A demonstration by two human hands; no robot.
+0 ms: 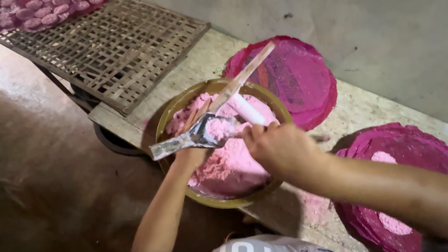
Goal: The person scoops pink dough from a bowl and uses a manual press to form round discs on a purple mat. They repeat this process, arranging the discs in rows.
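Observation:
A wide olive-brown bowl point(176, 109) holds a heap of pink powder point(230, 171). My left hand point(190, 156) reaches in from below and grips a metal scoop point(182, 141) loaded with pink powder; the scoop hides most of the fingers. Over the bowl's right side, my right hand point(279, 147) is closed on a white cylindrical rod point(246, 110) whose tip points toward the scoop. A flat wooden stick point(244, 76) leans across the bowl's far rim.
The bowl sits on a worn wooden bench point(197, 59) along a grey wall point(375, 18). Stacks of magenta discs lie behind the bowl point(300, 77) and at right point(407, 154). A woven bamboo rack point(111, 44) carries several pink round cakes point(34, 10) at top left.

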